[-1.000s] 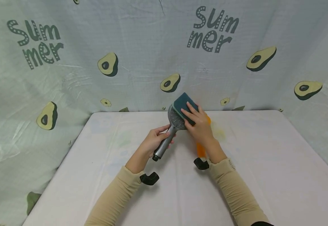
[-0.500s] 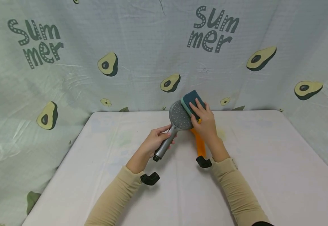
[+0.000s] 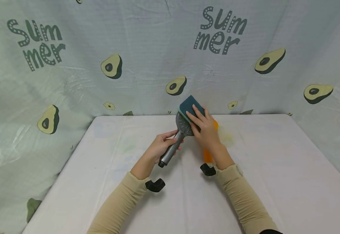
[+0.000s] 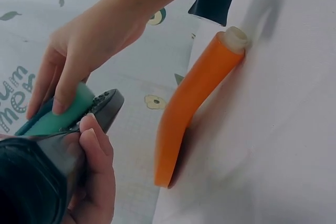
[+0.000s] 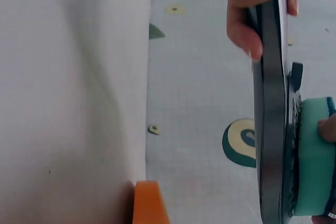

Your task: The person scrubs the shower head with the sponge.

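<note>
My left hand grips a grey shower head by its handle, with the round nozzle face tilted up toward the head camera. My right hand holds a two-layer sponge, dark blue on top and mint green below, its fingers spread over the top and its thumb at the side. In the right wrist view the mint green layer lies against the nozzle face. The sponge and right hand hide much of that face in the head view. Both hands are raised over the table.
An orange curved handle-like piece with a pale, round end lies on the white-covered table, partly hidden under my right hand in the head view. A curtain printed with avocados hangs behind the table's far edge. Black mounts sit at both wrists.
The right hand with the sponge slid right and up across the shower head's face half a second ago, and is now back to the left. The left hand stays nearly still.
</note>
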### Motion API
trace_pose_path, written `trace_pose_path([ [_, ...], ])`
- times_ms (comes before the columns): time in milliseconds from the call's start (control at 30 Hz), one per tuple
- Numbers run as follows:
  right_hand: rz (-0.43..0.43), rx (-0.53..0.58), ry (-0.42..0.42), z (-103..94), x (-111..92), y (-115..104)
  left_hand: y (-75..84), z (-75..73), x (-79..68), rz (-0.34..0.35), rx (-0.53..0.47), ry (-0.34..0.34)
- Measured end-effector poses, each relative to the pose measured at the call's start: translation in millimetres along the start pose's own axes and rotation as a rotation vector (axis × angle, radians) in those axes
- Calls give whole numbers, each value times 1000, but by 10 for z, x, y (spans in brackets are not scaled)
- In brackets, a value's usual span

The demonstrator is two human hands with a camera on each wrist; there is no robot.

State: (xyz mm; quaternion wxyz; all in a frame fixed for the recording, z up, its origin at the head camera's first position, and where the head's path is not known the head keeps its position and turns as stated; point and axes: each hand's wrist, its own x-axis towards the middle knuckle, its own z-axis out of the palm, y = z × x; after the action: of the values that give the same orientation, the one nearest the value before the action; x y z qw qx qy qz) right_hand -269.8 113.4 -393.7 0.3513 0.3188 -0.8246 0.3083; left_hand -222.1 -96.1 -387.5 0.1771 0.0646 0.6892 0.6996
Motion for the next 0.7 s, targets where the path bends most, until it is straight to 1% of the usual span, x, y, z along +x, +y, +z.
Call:
trace_pose_path([
  [167, 86, -51, 41, -70, -21, 69, -4, -9, 0, 4, 5, -13],
  [267, 107, -61, 65, -83, -24, 92, -13, -16, 6, 9, 0, -19],
  [367, 75, -55, 79, -53, -18, 80, -16, -17, 12, 11, -1, -18],
  [467, -10, -28, 75, 10, -2, 35, -7, -15, 9, 0, 4, -7],
  [567, -81, 8, 41, 71, 5, -28, -4, -18, 10, -10, 2, -2],
  [633, -92, 33, 12, 92, 3, -60, -10, -23, 8, -11, -1, 1],
  [700, -69, 43, -10, 89, -5, -75, -20, -39, 5, -3, -7, -3],
])
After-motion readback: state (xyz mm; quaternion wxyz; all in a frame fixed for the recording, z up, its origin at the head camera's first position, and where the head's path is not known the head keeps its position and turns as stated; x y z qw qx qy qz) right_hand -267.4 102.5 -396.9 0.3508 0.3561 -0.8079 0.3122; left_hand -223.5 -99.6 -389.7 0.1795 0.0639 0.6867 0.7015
